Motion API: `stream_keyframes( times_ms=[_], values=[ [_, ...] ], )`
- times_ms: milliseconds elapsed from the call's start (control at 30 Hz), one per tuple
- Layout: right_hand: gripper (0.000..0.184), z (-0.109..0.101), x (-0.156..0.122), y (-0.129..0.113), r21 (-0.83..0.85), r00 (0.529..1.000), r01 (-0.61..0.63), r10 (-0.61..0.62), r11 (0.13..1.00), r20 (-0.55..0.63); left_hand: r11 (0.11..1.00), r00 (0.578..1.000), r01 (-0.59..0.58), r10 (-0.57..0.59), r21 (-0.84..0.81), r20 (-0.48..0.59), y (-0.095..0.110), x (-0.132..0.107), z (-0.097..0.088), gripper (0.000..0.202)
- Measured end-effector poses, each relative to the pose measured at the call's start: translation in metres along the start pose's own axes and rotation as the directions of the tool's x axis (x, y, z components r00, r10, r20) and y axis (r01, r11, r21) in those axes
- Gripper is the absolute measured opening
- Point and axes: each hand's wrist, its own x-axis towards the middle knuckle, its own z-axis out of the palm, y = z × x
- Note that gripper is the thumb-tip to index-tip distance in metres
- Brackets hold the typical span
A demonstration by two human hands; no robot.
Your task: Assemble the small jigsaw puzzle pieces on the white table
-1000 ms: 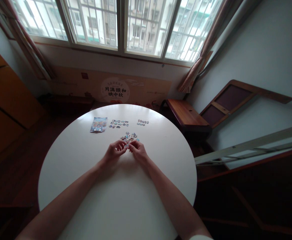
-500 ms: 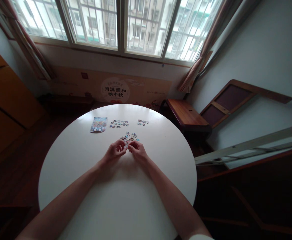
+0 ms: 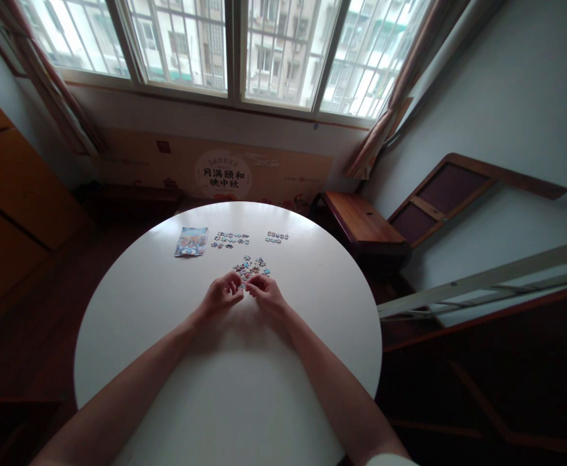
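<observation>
A loose pile of small coloured jigsaw puzzle pieces [image 3: 252, 265] lies near the middle of the round white table [image 3: 235, 362]. My left hand [image 3: 225, 288] rests at the near left side of the pile, its fingers curled. Close beside it, my right hand [image 3: 263, 289] has thumb and forefinger pinched together at the pile's near edge. Whatever either hand holds is too small and too covered to make out. Beyond the pile, puzzle pieces in rows [image 3: 231, 240] lie to the left, and a smaller group of pieces [image 3: 277, 237] lies to the right.
A colourful picture sheet [image 3: 191, 241] lies flat at the table's far left. Past the table stand a wooden bench [image 3: 361, 220] on the right and a printed panel [image 3: 283, 171] under the barred window. An orange cabinet [image 3: 16, 188] is at the left.
Both hands have shifted very slightly, with the right fingertips a little closer to the left hand. The sorted rows and the picture sheet stay as they were.
</observation>
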Motion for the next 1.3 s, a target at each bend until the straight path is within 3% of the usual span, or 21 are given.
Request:
stream_keyframes(
  times_ms=[267, 700, 900, 1033, 1133, 1300],
  values=[
    [0.028, 0.000, 0.000, 0.001, 0.032, 1.000, -0.007, 0.006, 0.999, 0.024, 0.998, 0.999, -0.037, 0.037, 0.048, 0.012, 0.007, 0.001, -0.003, 0.003],
    [0.027, -0.002, 0.000, 0.005, 0.014, 1.000, -0.007, 0.007, 1.000, 0.008, 1.000, 0.998, 0.005, -0.005, 0.004, 0.057, 0.008, 0.002, -0.003, 0.008],
    [0.024, -0.003, 0.001, 0.010, -0.025, 1.000, 0.027, -0.027, 0.999, -0.008, 1.000, 1.000, 0.024, -0.025, 0.015, 0.007, 0.008, 0.003, 0.001, 0.011],
    [0.022, 0.000, 0.000, 0.011, -0.067, 0.997, 0.061, -0.064, 0.996, -0.044, 0.996, 0.989, 0.089, -0.089, -0.009, -0.119, 0.008, 0.006, -0.002, 0.016],
    [0.015, 0.004, -0.006, 0.007, -0.275, 0.988, 0.155, -0.152, 0.949, 0.031, 0.985, 0.967, 0.146, -0.161, -0.090, -0.200, 0.010, 0.008, -0.006, 0.018],
    [0.015, 0.008, -0.017, -0.001, -0.561, 0.916, 0.388, -0.237, 0.731, 0.324, 0.974, 0.958, 0.152, -0.187, -0.170, -0.216, 0.014, 0.011, -0.007, 0.019]
  ],
)
